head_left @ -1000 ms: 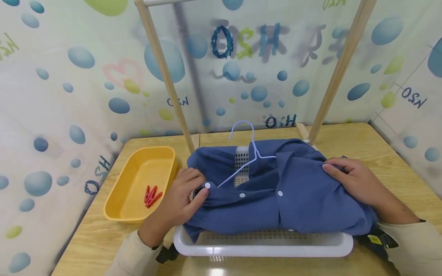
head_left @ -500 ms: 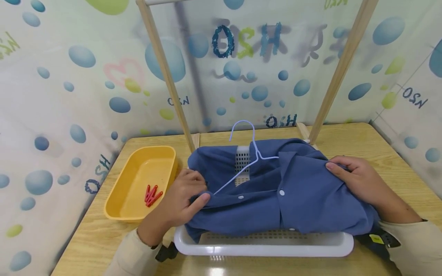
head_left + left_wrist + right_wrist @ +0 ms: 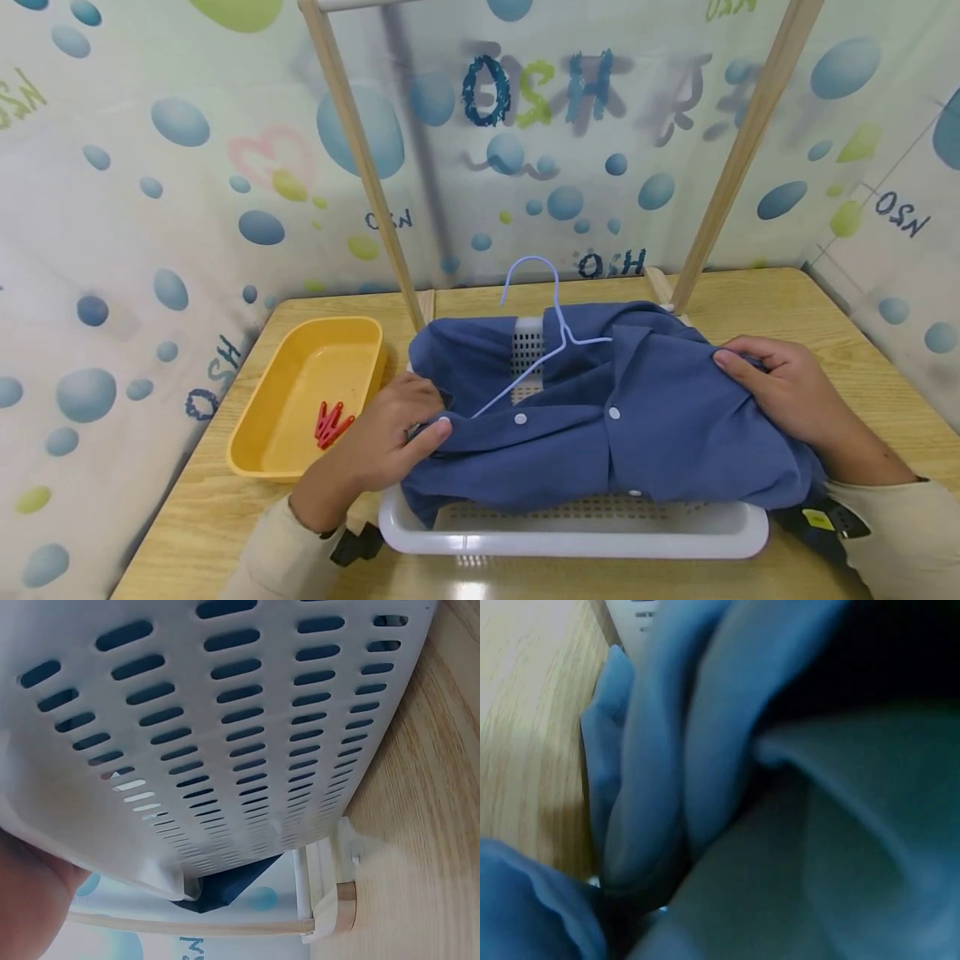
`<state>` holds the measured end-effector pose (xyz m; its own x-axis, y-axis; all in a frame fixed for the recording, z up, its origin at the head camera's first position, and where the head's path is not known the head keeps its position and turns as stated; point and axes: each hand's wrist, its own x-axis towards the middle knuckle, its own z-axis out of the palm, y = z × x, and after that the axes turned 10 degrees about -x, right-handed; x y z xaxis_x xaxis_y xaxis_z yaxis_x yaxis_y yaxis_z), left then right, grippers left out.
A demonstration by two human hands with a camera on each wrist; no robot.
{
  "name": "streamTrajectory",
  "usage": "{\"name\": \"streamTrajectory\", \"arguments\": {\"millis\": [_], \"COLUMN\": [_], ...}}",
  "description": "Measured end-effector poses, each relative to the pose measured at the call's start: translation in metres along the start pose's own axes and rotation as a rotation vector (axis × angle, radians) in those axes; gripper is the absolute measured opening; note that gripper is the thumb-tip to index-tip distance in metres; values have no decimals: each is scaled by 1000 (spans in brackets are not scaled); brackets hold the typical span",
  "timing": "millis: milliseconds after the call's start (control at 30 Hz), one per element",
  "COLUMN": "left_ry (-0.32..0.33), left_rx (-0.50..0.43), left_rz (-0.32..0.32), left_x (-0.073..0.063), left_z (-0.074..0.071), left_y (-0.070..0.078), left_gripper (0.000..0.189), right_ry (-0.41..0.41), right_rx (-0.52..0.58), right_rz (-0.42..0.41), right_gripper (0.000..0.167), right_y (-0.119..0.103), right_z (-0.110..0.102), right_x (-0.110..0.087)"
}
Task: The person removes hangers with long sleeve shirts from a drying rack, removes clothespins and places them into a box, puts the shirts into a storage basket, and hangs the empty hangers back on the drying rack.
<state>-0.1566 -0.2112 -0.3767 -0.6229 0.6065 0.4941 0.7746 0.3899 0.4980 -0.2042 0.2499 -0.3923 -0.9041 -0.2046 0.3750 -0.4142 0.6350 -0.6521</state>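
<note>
A blue button-up shirt (image 3: 675, 417) with white buttons lies spread over a white perforated basket (image 3: 570, 546). Inside its collar opening sits a lavender wire hanger (image 3: 561, 321), hook upward. The hanger's left arm slopes down toward the left hand, and its right arm disappears under the cloth. My left hand (image 3: 390, 425) pinches the shirt's front edge beside a button, thumb on top. At the shirt's right side, my right hand (image 3: 787, 392) grips the fabric between thumb and fingers. Blurred folds of the shirt (image 3: 720, 750) fill the right wrist view.
A yellow tray (image 3: 258, 400) holding several red clothespins (image 3: 330, 425) stands left of the basket. Behind it rises a wooden rack (image 3: 363, 158) with a white bar across. The basket's slotted wall (image 3: 247, 735) fills most of the left wrist view, above the wooden table (image 3: 427, 795).
The hanger has shifted slightly up and to the right. My left hand has moved a little left with the shirt edge, and the right hand has drifted slightly right.
</note>
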Motion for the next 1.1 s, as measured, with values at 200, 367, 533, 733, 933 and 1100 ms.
{"name": "streamTrajectory", "arguments": {"millis": [200,367,533,733,933,1100], "left_ry": [39,60,50,52,56,95], "left_rx": [-2,-37,-59,-46,-2,38], "left_rz": [57,63,12,6,4,21], "left_x": [1,1,-1,-1,-1,-1], "left_z": [0,0,0,-2,-4,-6], "left_y": [-1,-1,0,-1,-1,-1], "left_gripper": [45,34,15,9,14,22], "right_ry": [-9,-10,0,31,43,60], "right_rx": [5,20,42,24,35,48], "right_rz": [14,26,28,30,51,67], "right_gripper": [12,12,13,12,13,14], "right_y": [4,5,4,1,4,6], "right_z": [1,0,0,0,0,2], "right_x": [2,2,0,0,1,2]}}
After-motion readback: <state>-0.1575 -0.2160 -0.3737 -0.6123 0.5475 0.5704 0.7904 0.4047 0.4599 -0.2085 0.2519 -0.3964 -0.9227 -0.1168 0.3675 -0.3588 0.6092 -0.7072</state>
